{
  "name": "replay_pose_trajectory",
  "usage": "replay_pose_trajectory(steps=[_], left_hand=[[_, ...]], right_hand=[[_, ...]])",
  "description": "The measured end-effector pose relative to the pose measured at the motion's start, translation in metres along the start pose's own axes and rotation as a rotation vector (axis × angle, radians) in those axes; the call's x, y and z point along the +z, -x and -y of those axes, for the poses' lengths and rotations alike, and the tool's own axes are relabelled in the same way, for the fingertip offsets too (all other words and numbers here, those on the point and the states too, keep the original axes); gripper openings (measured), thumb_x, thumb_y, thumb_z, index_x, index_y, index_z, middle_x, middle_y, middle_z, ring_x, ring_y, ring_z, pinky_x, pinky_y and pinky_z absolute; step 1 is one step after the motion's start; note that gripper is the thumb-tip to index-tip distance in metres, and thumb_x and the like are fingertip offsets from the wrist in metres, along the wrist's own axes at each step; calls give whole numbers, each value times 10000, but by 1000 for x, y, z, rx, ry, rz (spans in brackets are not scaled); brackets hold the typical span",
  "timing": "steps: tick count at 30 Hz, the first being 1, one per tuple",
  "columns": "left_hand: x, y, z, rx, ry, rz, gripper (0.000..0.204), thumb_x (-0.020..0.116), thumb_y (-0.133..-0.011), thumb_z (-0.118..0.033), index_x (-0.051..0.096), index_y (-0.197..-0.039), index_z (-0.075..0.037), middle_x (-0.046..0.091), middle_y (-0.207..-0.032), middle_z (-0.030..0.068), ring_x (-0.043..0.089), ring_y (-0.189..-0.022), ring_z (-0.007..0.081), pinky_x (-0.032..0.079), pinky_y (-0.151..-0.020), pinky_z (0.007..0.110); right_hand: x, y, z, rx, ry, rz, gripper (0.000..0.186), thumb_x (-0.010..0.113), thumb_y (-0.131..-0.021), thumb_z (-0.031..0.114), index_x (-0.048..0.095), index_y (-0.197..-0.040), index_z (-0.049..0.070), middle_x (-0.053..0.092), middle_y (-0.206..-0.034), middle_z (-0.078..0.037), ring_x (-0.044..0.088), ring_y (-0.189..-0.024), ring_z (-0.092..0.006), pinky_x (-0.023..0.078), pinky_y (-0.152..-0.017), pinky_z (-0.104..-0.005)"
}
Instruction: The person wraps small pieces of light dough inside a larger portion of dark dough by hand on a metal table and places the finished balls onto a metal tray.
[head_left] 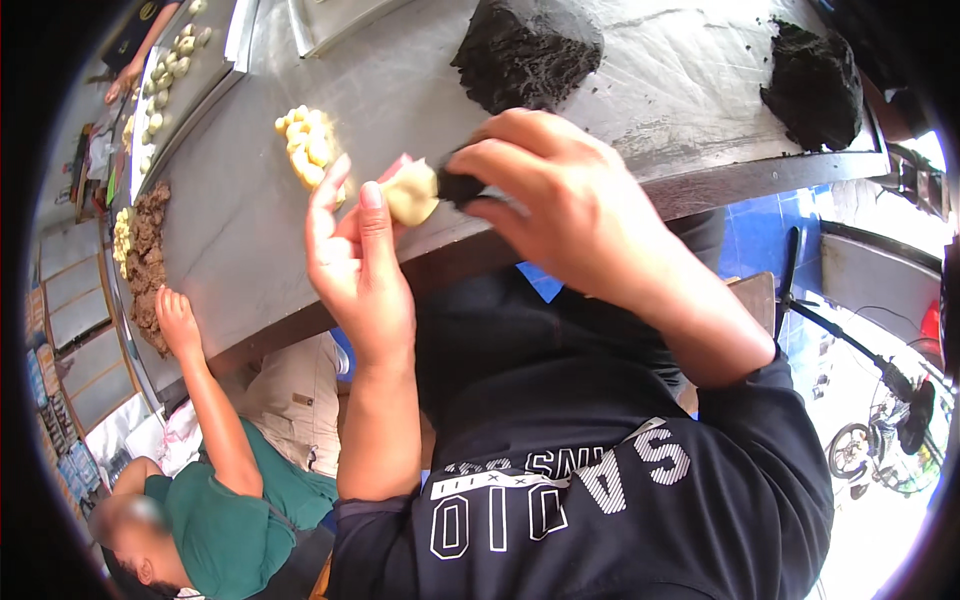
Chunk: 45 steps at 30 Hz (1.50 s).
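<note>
At upper centre, the half-open left hand [352, 268] holds yellow dough [414, 196] jutting rightward, long axis unclear; the curled right hand [560, 190] grips a black lump [458, 186].

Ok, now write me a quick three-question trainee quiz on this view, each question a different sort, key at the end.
1. Multiple choice: what colour is the small lump in the right hand?
a) pale yellow
b) black
c) green

2. True or false: the left hand, which holds a pale yellow piece, is nearer than the right to the cluster of small yellow bits on the table.

3. Fill in the colour: the hand of the green-shirted person is at the edge of a long, lumpy, ____ mass.

Key: 1 b; 2 true; 3 brown.
</note>
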<state>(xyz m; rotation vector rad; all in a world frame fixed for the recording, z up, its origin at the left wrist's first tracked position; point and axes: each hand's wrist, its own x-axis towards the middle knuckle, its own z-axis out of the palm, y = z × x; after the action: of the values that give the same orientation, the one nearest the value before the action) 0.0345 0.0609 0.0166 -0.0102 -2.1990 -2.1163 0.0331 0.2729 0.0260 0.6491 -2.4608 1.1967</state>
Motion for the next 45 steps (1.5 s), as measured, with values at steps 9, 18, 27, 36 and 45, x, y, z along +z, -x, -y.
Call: replay_pose_trajectory(steps=[9, 18, 27, 36, 45], left_hand=[[-17, -32, 18, 463, -543, 274, 210, 922, -821, 15, 807, -997, 20, 808, -1100, 113, 761, -859, 194, 614, -742, 364], [-8, -39, 5, 390, -581, 490, 638, 1109, -577, -288, 709, -1005, -33, 737, -946, 110, 745, -847, 344, 603, -788, 439], [-20, -29, 20, 388, -476, 598, 569, 1092, -662, -310, 729, -1014, -49, 698, -788, 80, 709, -714, 302, 590, -707, 413], [-9, -17, 10, -8, -83, 434, 410, 917, -1021, -362, 706, -1214, -68, 602, -877, -70, 553, -746, 23, 439, -615, 232], [-21, -32, 13, -28, 2, 557, 477, 555, -1220, -474, 709, -1137, -30, 650, -915, -18, 449, -674, 27, 363, -611, 225]], right_hand=[[4, -10, -4, -40, -276, 46, 227, 802, -901, 64, 767, -1123, 30, 739, -1106, -137, 767, -1020, -382, 638, -889, -464], [7, -3, -5, -153, -145, 78, 319, 829, -793, 87, 816, -1111, 58, 726, -1086, -118, 722, -1046, -347, 617, -917, -464], [16, -18, 5, 145, -175, 134, 621, 901, -719, 30, 789, -1328, 75, 735, -1301, -157, 689, -1278, -396, 588, -1084, -480], [-22, -15, -13, 47, 51, -39, 396, 886, -889, 83, 822, -1279, 93, 759, -1205, -148, 777, -1048, -390, 631, -896, -460], [-10, 8, -39, 64, 135, -114, 357, 912, -872, 166, 832, -1215, 110, 744, -1166, -95, 770, -1058, -335, 637, -922, -449]])
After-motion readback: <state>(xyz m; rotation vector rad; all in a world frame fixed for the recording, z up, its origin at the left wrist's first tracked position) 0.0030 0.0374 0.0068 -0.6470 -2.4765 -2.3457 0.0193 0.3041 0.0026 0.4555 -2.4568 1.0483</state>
